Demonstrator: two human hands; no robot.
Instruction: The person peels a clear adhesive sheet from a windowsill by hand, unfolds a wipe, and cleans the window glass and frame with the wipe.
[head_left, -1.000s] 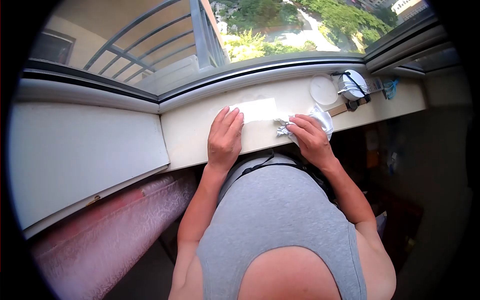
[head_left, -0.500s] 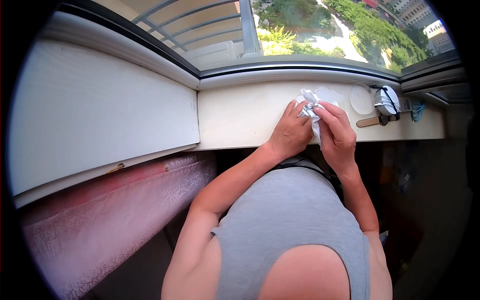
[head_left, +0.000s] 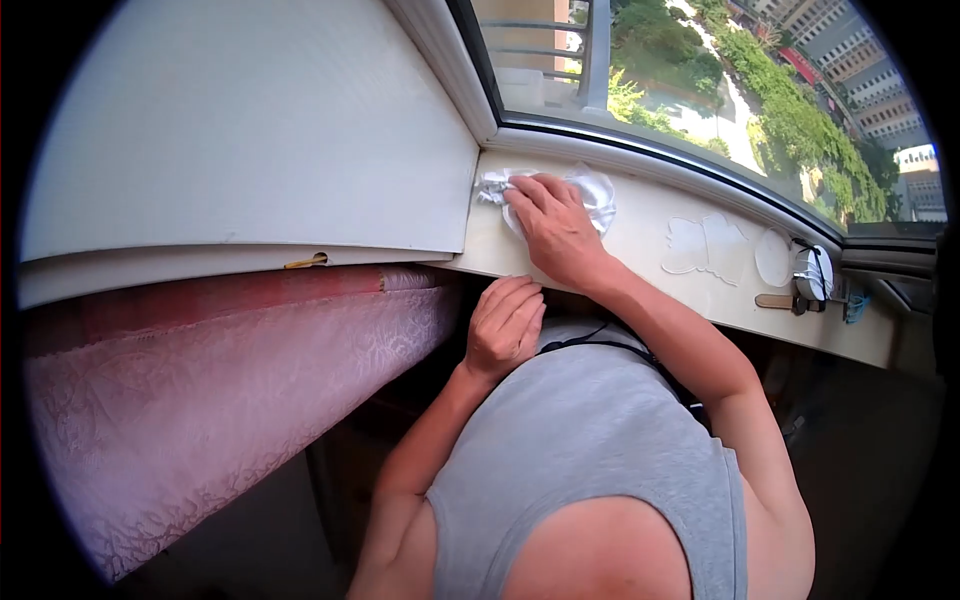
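My right hand [head_left: 562, 232] is closed on a crumpled white plastic bag [head_left: 596, 198] at the far left end of the windowsill [head_left: 640, 290], close to the white panel. Parts of the bag stick out on both sides of the fingers. My left hand [head_left: 504, 325] rests lower down at the sill's front edge, its fingers bent and close together; what is under them is hidden. Thin, whitish translucent pieces [head_left: 706, 247] lie flat on the sill, to the right of my right hand.
Toward the right end of the sill are a translucent disc [head_left: 773, 257], a white round device [head_left: 814, 273] with a black cord, a brown strap [head_left: 774, 301] and a blue tied item [head_left: 856, 307]. Window glass borders the back; a pink cloth-covered piece [head_left: 230, 400] stands at left.
The view has turned toward the left. My right hand has carried the crumpled plastic to the sill's left end, and my left hand has moved away from it to the front edge.
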